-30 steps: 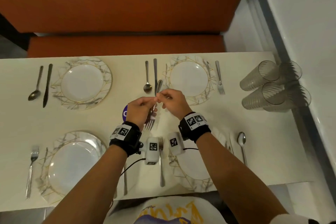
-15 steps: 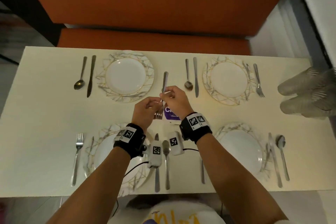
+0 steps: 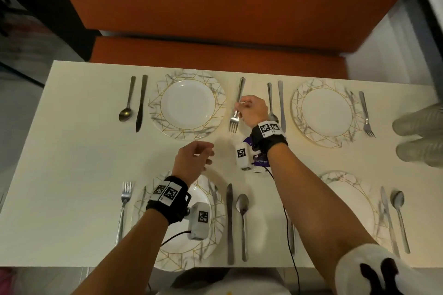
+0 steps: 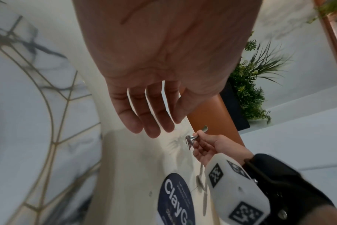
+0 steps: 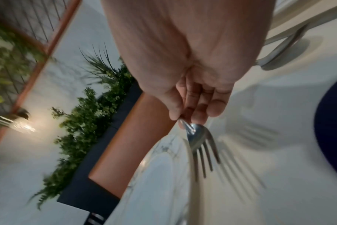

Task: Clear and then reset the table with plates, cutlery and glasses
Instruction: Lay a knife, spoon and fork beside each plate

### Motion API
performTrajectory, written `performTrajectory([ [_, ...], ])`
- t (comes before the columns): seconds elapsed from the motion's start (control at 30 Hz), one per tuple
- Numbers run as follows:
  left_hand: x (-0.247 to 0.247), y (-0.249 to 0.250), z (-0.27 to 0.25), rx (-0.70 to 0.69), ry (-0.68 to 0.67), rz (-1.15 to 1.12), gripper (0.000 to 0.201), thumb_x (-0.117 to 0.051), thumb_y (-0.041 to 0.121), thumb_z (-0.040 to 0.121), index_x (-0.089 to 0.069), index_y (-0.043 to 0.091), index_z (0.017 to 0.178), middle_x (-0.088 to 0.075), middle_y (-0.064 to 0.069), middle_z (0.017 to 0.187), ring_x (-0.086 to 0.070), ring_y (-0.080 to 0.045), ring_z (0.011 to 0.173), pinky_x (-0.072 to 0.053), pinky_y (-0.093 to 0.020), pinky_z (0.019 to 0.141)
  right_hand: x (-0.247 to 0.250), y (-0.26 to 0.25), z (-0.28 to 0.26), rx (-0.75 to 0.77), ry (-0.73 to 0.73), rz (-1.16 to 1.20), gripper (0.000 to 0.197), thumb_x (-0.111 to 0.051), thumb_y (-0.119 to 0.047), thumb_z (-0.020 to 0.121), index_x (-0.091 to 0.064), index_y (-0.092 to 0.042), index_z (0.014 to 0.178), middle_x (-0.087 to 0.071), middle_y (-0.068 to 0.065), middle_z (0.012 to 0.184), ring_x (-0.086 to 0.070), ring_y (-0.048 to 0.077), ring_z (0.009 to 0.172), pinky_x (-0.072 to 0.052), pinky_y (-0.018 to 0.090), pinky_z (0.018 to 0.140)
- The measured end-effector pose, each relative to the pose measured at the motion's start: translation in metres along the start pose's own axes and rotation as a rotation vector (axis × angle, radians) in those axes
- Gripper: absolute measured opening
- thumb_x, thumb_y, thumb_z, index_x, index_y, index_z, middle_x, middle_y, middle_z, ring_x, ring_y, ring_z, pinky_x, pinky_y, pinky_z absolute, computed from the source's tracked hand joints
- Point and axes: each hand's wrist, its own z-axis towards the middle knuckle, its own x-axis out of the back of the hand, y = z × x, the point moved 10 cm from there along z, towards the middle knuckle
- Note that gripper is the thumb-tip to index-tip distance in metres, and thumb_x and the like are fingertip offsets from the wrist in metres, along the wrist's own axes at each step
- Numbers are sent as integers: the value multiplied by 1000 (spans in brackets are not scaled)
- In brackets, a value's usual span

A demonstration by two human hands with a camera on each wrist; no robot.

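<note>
Fork [image 3: 236, 109] in my right hand [image 3: 253, 110], pinched at the neck between thumb and fingertips, tines pointing toward the near edge of the table [image 3: 72, 151], handle toward the far edge. It sits just right of the far-left plate [image 3: 187, 104], low over the tabletop; its shadow shows beneath in the right wrist view, and I cannot tell whether the tines touch. My left hand [image 3: 194, 158] holds nothing, fingers loose and slightly spread, hovering over the middle of the table just beyond the near-left plate [image 3: 215, 220]. Far-left setting: spoon [image 3: 127, 100] and knife [image 3: 141, 103] lie side by side left of the plate, toward the left edge. Far-right plate [image 3: 326, 112] has a spoon and knife to its left, partly behind my right wrist, and a second fork [image 3: 366, 115] to its right. Near edge: fork left of the near-left plate, knife and spoon to its right; near-right plate [image 3: 354, 203] partly under my right forearm, knife and spoon on its right. Glasses [image 3: 419, 136] lie blurred at the right edge. A purple round card [image 4: 175, 199] lies on the table under my right wrist.
</note>
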Motion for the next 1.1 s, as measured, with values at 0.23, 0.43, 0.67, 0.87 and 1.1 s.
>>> performTrajectory([
  [0.23, 3, -15, 5, 41, -28, 80, 16, -61, 12, 99, -74, 20, 103, -79, 2, 90, -74, -17, 76, -59, -31, 68, -10, -3, 17, 8, 12, -219, 17, -71, -9, 89, -75, -10, 105, -76, 4, 103, -68, 17, 89, -48, 15, 75],
  [0.43, 4, -19, 5, 52, -27, 77, 15, -60, 12, 100, -73, 19, 104, -78, 1, 89, -73, -16, 72, -57, -32, 66, -20, -3, 25, -21, 27, -242, 21, -79, -15, 86, -78, -6, 104, -75, 8, 106, -71, 22, 93, -50, 18, 83],
  [0.67, 7, -17, 8, 55, -24, 71, 16, -60, 11, 100, -73, 19, 105, -78, 1, 91, -72, -15, 73, -57, -32, 67, -24, -2, 32, -78, 53, -238, 25, -84, -15, 81, -77, -8, 104, -73, 12, 108, -73, 24, 85, -59, 27, 84],
  [0.87, 8, -17, 9, 54, -22, 74, 16, -59, 12, 100, -73, 19, 105, -78, 1, 91, -73, -13, 72, -57, -29, 65, -22, -2, 32, -65, 46, -230, 13, -80, -10, 85, -78, -6, 97, -75, 13, 102, -72, 24, 82, -55, 21, 72],
  [1.1, 8, -13, 8, 35, -25, 84, 16, -59, 12, 101, -73, 19, 106, -78, 0, 92, -73, -14, 73, -55, -26, 63, -17, -5, 22, -18, 64, -242, 20, -73, -15, 91, -75, -8, 109, -73, 10, 112, -68, 19, 90, -45, 11, 69],
])
